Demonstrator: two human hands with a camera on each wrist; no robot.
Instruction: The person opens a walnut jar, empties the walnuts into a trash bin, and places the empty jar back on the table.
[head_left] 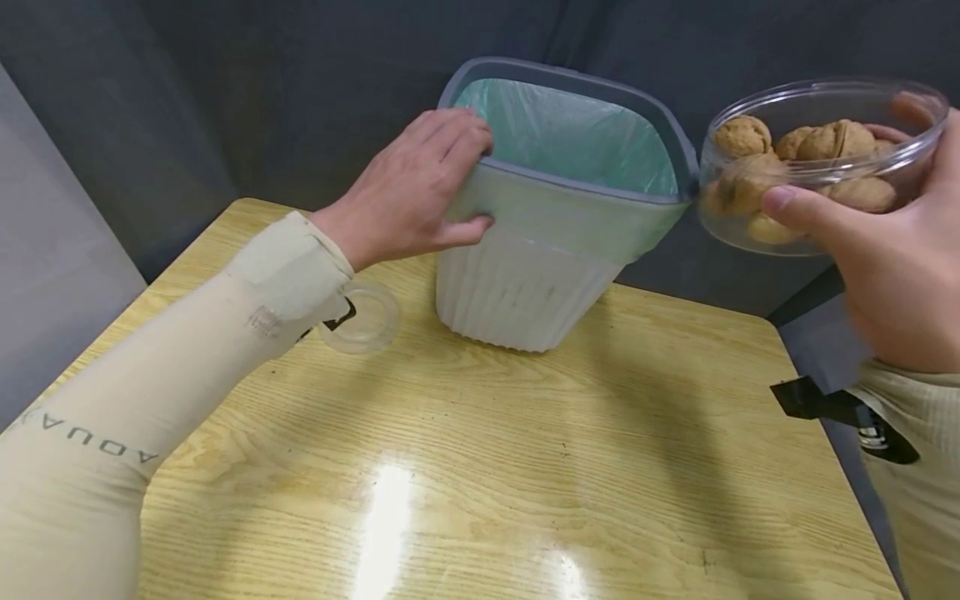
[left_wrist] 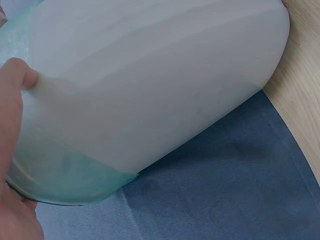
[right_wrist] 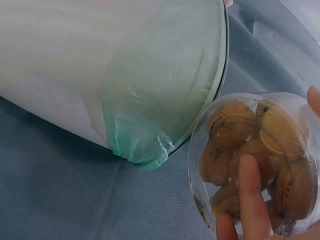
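Note:
A white ribbed waste bin [head_left: 525, 283] with a grey rim and a green bag liner [head_left: 577, 133] stands at the table's far edge. My left hand [head_left: 420, 192] grips its near left corner, fingers over the rim and thumb on the side wall [left_wrist: 150, 90]. My right hand [head_left: 885, 250] holds a clear round container [head_left: 817, 167] of walnuts [head_left: 825, 142] up beside the bin's right rim, thumb on its near side. The right wrist view shows the container [right_wrist: 255, 165] close to the bin's rim [right_wrist: 220, 85].
A clear round lid [head_left: 363, 317] lies on the wooden table [head_left: 487, 467] left of the bin, partly under my left sleeve. Dark grey cloth [head_left: 225, 100] hangs behind. The table's right edge drops off beside my right forearm.

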